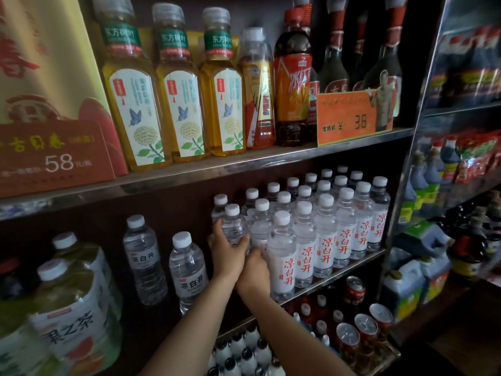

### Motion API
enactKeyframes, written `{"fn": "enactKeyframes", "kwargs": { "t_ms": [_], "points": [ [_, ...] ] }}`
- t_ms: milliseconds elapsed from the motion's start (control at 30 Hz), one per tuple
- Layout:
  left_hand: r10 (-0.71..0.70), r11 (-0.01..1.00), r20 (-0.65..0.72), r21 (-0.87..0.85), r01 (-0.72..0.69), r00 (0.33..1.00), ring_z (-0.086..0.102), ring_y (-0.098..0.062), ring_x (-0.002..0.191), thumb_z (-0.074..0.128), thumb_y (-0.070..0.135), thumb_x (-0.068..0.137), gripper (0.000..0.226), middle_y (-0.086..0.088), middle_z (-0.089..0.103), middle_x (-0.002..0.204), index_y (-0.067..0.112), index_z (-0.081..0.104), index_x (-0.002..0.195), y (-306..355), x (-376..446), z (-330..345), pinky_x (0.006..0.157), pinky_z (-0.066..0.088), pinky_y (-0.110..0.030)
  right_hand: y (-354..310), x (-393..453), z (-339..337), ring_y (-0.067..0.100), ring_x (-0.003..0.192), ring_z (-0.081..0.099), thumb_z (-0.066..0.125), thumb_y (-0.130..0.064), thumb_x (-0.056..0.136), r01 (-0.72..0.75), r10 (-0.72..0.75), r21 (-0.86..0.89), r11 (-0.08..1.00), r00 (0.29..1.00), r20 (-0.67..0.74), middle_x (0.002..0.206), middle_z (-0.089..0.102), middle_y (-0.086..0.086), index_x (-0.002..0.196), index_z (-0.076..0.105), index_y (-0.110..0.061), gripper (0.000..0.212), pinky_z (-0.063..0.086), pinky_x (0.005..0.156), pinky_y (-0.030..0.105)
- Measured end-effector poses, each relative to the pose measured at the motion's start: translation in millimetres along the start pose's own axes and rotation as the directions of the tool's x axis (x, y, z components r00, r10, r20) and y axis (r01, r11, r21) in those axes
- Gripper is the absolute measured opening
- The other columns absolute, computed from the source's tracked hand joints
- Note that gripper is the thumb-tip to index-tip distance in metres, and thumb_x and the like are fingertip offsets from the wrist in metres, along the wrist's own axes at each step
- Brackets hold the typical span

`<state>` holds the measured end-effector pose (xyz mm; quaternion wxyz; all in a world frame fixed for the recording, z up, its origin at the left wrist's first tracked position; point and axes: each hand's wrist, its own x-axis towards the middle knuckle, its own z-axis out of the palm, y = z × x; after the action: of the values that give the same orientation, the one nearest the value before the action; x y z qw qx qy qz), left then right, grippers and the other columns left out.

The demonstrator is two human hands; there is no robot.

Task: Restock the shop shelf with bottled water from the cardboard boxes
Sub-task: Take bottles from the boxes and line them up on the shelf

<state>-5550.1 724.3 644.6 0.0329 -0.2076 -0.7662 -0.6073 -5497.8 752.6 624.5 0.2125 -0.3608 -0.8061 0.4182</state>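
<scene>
**Both hands on bottles at the middle shelf**

The left hand point(226, 249) wraps thumb and fingers round a small water bottle point(233, 229), upright at the left edge of the packed rows point(328, 221) on the middle shelf point(339, 272). The right hand point(254, 270) grips the neighbouring bottle point(260, 234) low down, fingertips hidden behind it.

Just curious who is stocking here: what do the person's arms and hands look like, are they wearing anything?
Two bare forearms reach in from the bottom of the picture. The left hand and the right hand wear no gloves, and no sleeve, watch, ring or bracelet shows on the visible parts.
</scene>
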Motion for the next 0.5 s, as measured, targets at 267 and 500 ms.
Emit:
{"fn": "enactKeyframes", "kwargs": {
  "t_ms": [267, 500],
  "points": [
    [-0.173, 0.979, 0.100, 0.129, 0.159, 0.980, 0.044, -0.034, 0.128, 0.067, 0.031, 0.082, 0.077, -0.020, 0.045, 0.138, 0.028, 0.027, 0.148, 9, -7, -7, 0.106, 0.040, -0.043, -3, -20, -47, 0.027, 0.116, 0.058, 0.064, -0.022, 0.086, 0.063, -0.056, -0.043, 0.997, 0.988, 0.144, 0.120, 0.064, 0.014, 0.121, 0.056, -0.004, 0.041, 0.044, 0.092, 0.029],
    [-0.288, 0.957, 0.186, 0.103, 0.273, 0.939, 0.056, -0.032, 0.116, 0.065, 0.045, 0.061, 0.084, -0.013, 0.057, 0.130, 0.021, 0.041, 0.138, 15, -31, -14, 0.099, 0.047, -0.043, 10, -56, -94, 0.025, 0.070, 0.065, 0.072, -0.021, 0.079, 0.057, -0.032, -0.087, 0.995, 0.965, 0.259, 0.073, 0.064, 0.009, 0.072, 0.055, -0.018, 0.019, 0.057, 0.077, 0.041]
  ]
}}
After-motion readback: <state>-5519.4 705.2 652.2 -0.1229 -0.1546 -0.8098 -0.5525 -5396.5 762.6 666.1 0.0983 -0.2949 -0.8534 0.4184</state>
